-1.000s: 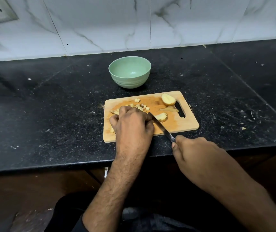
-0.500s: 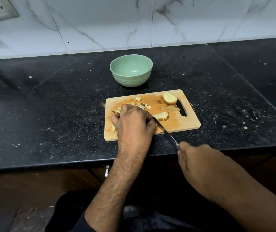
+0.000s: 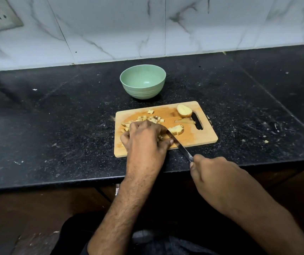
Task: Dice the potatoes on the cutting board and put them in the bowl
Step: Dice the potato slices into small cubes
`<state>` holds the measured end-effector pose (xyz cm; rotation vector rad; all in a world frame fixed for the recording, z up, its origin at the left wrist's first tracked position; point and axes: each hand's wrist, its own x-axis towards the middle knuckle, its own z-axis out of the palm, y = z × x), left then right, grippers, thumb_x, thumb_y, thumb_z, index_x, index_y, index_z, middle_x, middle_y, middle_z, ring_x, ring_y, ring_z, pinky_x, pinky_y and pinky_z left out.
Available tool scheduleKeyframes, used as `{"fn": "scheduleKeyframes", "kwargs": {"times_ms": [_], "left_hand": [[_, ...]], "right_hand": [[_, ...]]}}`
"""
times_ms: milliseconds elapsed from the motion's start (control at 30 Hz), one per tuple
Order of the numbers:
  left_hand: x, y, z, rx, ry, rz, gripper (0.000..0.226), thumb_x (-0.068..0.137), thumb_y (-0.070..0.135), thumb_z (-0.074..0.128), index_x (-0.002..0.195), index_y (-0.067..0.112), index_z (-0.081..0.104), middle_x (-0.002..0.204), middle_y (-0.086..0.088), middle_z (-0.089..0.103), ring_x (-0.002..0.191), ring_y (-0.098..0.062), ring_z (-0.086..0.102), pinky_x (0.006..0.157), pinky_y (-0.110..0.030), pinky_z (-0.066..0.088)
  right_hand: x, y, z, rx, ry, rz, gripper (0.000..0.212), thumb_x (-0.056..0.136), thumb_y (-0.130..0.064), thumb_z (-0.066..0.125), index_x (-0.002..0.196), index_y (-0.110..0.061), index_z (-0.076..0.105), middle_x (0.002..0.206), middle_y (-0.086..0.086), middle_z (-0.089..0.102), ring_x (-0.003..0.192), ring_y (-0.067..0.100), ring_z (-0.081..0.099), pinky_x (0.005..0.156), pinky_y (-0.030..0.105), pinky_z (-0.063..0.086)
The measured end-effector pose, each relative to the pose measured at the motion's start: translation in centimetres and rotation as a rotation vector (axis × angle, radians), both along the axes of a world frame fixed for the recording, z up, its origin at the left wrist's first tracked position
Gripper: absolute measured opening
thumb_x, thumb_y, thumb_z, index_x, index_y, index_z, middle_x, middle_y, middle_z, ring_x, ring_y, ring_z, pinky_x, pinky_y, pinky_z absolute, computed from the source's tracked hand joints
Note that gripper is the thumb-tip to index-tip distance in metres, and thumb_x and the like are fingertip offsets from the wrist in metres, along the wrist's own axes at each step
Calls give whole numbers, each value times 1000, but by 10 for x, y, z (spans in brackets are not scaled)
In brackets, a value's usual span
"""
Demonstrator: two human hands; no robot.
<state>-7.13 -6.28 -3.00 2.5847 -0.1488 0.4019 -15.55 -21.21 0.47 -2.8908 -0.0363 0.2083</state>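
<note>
**Observer:** Head view, against a second ago: the right hand (image 3: 219, 179) has drawn back toward the counter edge, and the thin steel-bladed knife (image 3: 179, 145) has slid back with it. The blade now lies low across the near edge of the pale rectangular wooden cutting board (image 3: 201, 138), tip hidden behind the left hand.

**Recorder:** Meaning for the task?

**Observer:** My read is one stroke of a slicing cut; dicing is mid-way, nothing transferred.

**Recorder:** Hand poses?

**Observer:** The left hand (image 3: 145, 137) is knuckles-up, fingers curled down over potato on the board; whatever it pins is hidden underneath. The right hand is closed round the knife handle, which is itself out of sight.

**Recorder:** Outward from there?

**Observer:** Small yellow potato cubes (image 3: 152, 118) are scattered just beyond the left knuckles. A partly cut potato chunk (image 3: 177, 129) lies beside the blade, a thin potato sliver (image 3: 185, 121) past it, and a rounded potato half (image 3: 184, 110) by the handle slot. The round pale-green bowl (image 3: 143, 92) stands behind the board on the black speckled stone counter (image 3: 64, 126), with no potato visible inside.
</note>
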Motion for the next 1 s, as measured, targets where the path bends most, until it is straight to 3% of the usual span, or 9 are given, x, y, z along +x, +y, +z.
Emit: {"fn": "scheduleKeyframes", "kwargs": {"times_ms": [300, 467, 600, 767, 1000], "left_hand": [[6, -10, -6, -64, -93, 74, 14, 89, 31, 67, 103, 31, 63, 104, 15, 57, 110, -13, 39, 87, -31, 16], [6, -8, -6, -131, -134, 54, 6, 91, 26, 66, 96, 29, 65, 97, 16, 64, 105, -12, 43, 90, -35, 21], [4, -3, -5, -173, -167, 5, 13, 95, 23, 62, 105, 28, 67, 100, 16, 65, 106, -12, 46, 94, -37, 24], [5, -4, -5, -133, -131, -20, 26, 90, 31, 69, 115, 33, 62, 107, 21, 58, 111, -8, 40, 90, -31, 17], [11, -2, -8, -154, -158, 36, 8, 90, 30, 69, 97, 31, 66, 96, 18, 57, 105, -11, 43, 87, -30, 16]], "right_hand": [[-7, -8, 11, 9, -15, -30, 34, 104, -49, 23, 79, -30, 36, 71, -6, 52, 64, 4, 49, 57, 29, 36], [7, -12, 7, 27, -26, -50, 30, 104, -48, 24, 91, -30, 44, 74, -6, 56, 66, 5, 52, 61, 33, 39], [11, -12, 1, 58, -13, -43, 32, 104, -48, 26, 89, -29, 45, 70, -5, 57, 64, 7, 54, 61, 32, 43], [9, -11, 4, 120, -18, -31, 32, 104, -49, 26, 93, -29, 49, 69, -4, 58, 60, 8, 56, 67, 35, 53], [2, -18, 6, 156, -2, -53, 34, 103, -48, 29, 85, -27, 47, 66, -2, 58, 52, 5, 53, 64, 35, 54]]}}
